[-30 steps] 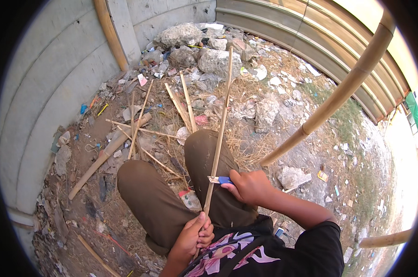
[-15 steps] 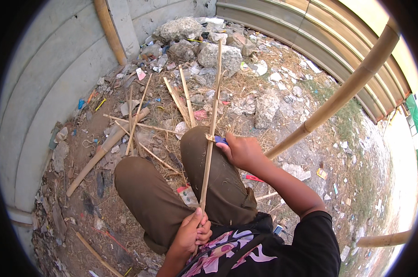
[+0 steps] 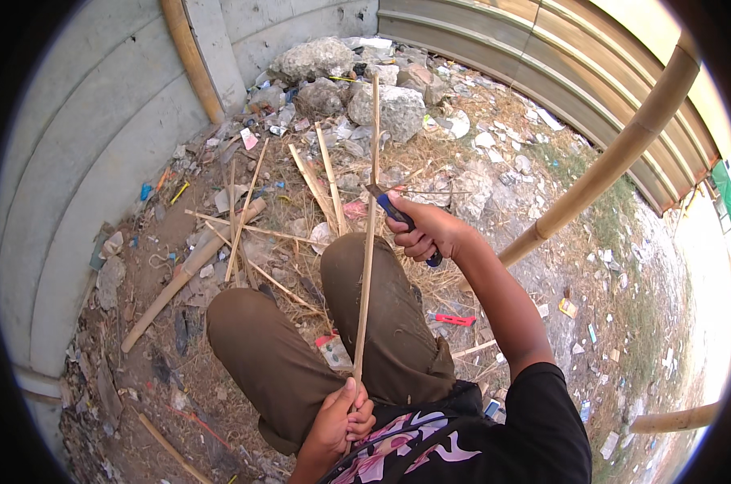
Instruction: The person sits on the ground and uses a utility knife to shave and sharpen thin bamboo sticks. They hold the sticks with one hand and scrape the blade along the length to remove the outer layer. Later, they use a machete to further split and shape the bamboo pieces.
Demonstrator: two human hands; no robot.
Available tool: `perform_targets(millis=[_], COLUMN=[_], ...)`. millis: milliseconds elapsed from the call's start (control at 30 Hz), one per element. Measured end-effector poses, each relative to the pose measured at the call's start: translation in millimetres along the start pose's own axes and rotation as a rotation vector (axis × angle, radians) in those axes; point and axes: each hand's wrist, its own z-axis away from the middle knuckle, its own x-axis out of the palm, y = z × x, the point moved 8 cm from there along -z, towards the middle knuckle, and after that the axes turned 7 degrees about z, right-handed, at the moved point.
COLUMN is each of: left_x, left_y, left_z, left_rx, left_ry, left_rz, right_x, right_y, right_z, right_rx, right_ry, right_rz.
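A long, thin bamboo strip (image 3: 367, 282) runs from my lap up past my right knee, its far end pointing toward the rocks. My left hand (image 3: 337, 419) is closed round its near end at my waist. My right hand (image 3: 430, 230) grips the blue-and-black handle of a knife (image 3: 392, 211). The short blade meets the strip beyond my knee, and a thin sliver (image 3: 434, 192) sticks out to the right near it. Brown trousers cover my bent knees, with small shavings on the cloth.
Several split bamboo pieces (image 3: 327, 173) lie ahead of my knees, and a thick pole (image 3: 192, 270) lies left. A red cutter (image 3: 456, 320) rests right of my thigh. Another pole (image 3: 599, 177) slants across the right. Rocks (image 3: 388, 111), litter, a concrete wall (image 3: 99, 153) and metal fence surround me.
My right hand has moved up and away along the strip, taking the knife from over my knee to beyond it. The red cutter shows more fully. My left hand keeps its hold.
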Motion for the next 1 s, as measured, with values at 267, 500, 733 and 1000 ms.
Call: perform_targets(millis=[267,500,733,1000], left_x=[6,4,3,3], left_y=[-2,-1,0,0], left_z=[-2,-2,-1,0], left_rx=[-0.012,0.018,0.091,0.105], left_ry=[-0.048,-0.012,0.121,0.114], left_rz=[-0.022,-0.040,-0.230,-0.214], right_x=[5,82,93,89], right_y=[-9,49,57,52], right_z=[55,94,105,96], right_rx=[-0.578,-0.625,-0.602,-0.588], right_ry=[0.955,0.780,0.873,0.862], right_rz=[1.422,1.657,1.739,1.789])
